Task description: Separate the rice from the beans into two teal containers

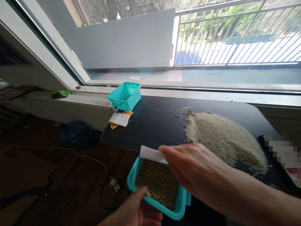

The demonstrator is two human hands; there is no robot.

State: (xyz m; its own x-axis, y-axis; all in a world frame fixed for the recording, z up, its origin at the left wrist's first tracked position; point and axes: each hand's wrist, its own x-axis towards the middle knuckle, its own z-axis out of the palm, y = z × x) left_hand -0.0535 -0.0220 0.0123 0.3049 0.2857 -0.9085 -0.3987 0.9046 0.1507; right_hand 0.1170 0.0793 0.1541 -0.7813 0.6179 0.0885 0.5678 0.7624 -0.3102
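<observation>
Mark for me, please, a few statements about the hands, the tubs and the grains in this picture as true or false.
1. The left hand holds a teal tub that has small round bean-like pieces in it. True.
2. The heap of pale rice-like grains is inside the held tub. False: it lies on the dark tabletop.
3. The right hand holds a white slip. True.
4. The other teal tub stands to the right of the heap. False: it stands to the left, at the tabletop's left end.
5. A folded white piece lies on something orange. True.
</observation>
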